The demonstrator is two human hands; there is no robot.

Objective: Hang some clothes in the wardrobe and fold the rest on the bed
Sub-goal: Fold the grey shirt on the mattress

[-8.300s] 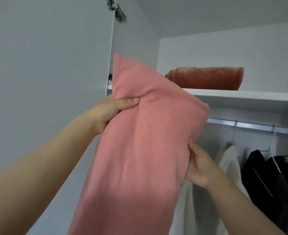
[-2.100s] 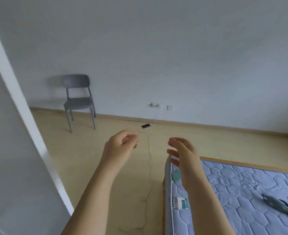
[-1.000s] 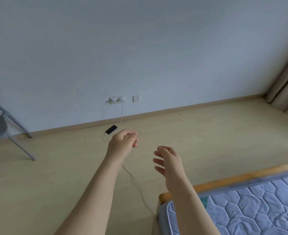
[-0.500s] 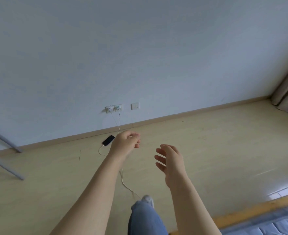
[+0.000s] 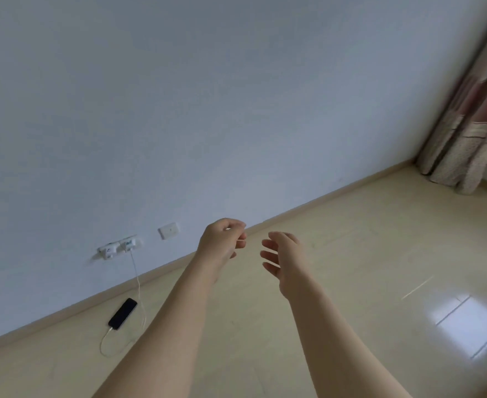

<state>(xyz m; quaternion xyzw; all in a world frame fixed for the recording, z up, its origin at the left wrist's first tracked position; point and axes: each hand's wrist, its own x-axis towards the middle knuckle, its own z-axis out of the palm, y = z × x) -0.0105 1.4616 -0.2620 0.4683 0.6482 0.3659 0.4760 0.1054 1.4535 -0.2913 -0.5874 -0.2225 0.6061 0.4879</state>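
Both of my arms reach out in front of me over bare floor. My left hand (image 5: 222, 242) hangs with its fingers loosely curled and holds nothing. My right hand (image 5: 283, 261) is beside it, fingers spread and relaxed, also without anything in it. No clothes, no bed and no wardrobe are in view; I face a plain white wall and a light wooden floor.
A black phone (image 5: 122, 313) lies on the floor by the skirting, its white cable (image 5: 137, 285) running up to a wall socket (image 5: 118, 249). A patterned curtain (image 5: 471, 122) hangs at the far right corner. Sunlight glares on the floor at the right (image 5: 466, 326).
My view has swung right: the bed edge, the chair and my leg have left the frame and the curtain has come in. Both hands stay raised and hold nothing.
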